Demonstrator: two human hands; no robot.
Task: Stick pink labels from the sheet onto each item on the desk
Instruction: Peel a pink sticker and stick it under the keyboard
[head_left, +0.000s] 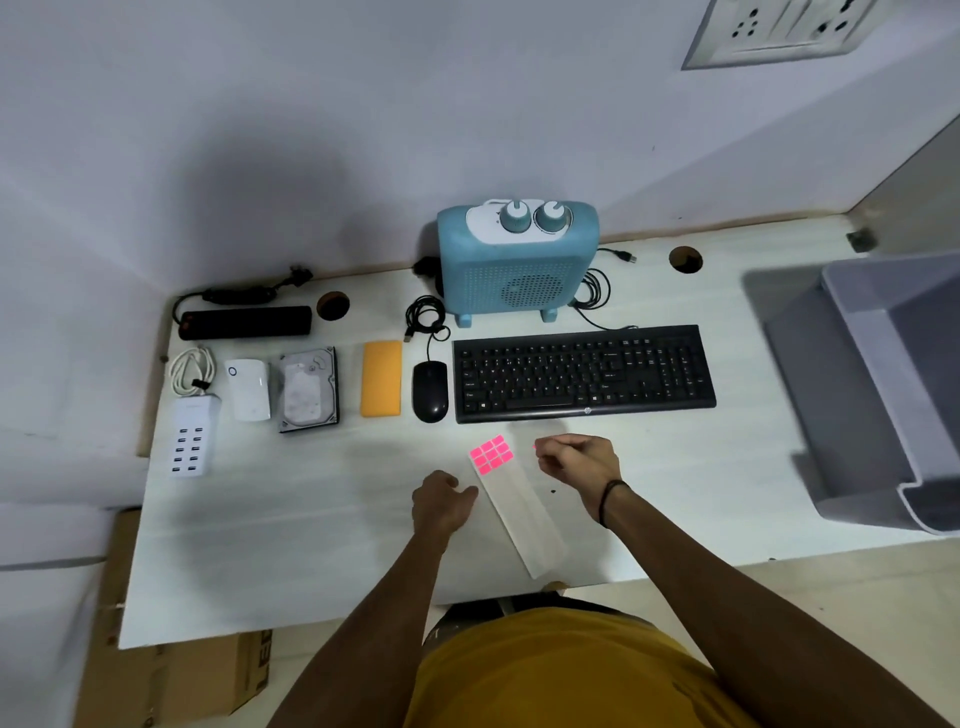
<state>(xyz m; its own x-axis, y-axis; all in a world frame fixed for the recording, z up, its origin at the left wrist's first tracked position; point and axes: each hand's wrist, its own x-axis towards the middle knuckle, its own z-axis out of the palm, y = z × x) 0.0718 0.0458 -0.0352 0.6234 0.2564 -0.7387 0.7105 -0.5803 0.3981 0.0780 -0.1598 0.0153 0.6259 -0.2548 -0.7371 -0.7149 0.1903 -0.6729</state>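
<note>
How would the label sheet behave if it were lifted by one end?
The label sheet looks thin and long, so it would probably flop and curl. Most of it is bare backing, so it is likely very light. The left hand beside its edge may be steadying it.
</note>
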